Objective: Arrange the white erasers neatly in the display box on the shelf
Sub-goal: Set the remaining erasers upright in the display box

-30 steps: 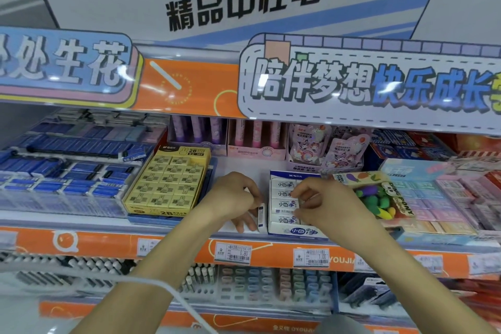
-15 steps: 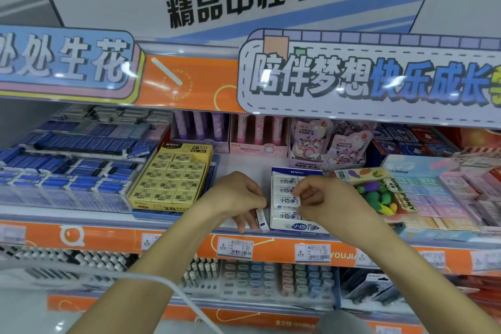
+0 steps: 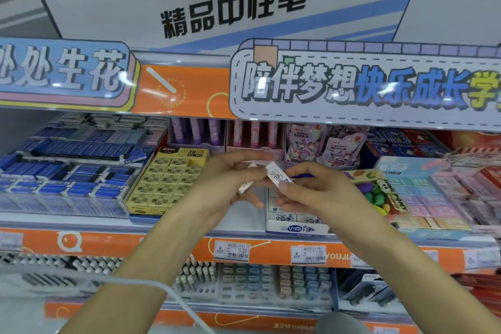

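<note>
A white display box [image 3: 296, 228] with blue lettering stands at the shelf's front edge, with white erasers lying in rows inside, mostly hidden behind my hands. My right hand [image 3: 314, 192] is raised above the box and pinches one white eraser [image 3: 276, 176] with blue print, tilted. My left hand [image 3: 217, 184] is level with it, just to the left, and holds another white eraser [image 3: 247, 184] between thumb and fingers. The two hands nearly touch.
A yellow box of 2B erasers [image 3: 165, 182] stands left of the display box, with blue eraser trays [image 3: 70, 171] further left. To the right sit a colourful eraser box [image 3: 379, 192] and pastel eraser packs [image 3: 428, 192]. Price tags [image 3: 307, 253] line the orange shelf rail [image 3: 168, 247].
Both hands have lifted off the display box. The right hand took an eraser out and raised it; the left hand rose with its eraser towards the right hand.
</note>
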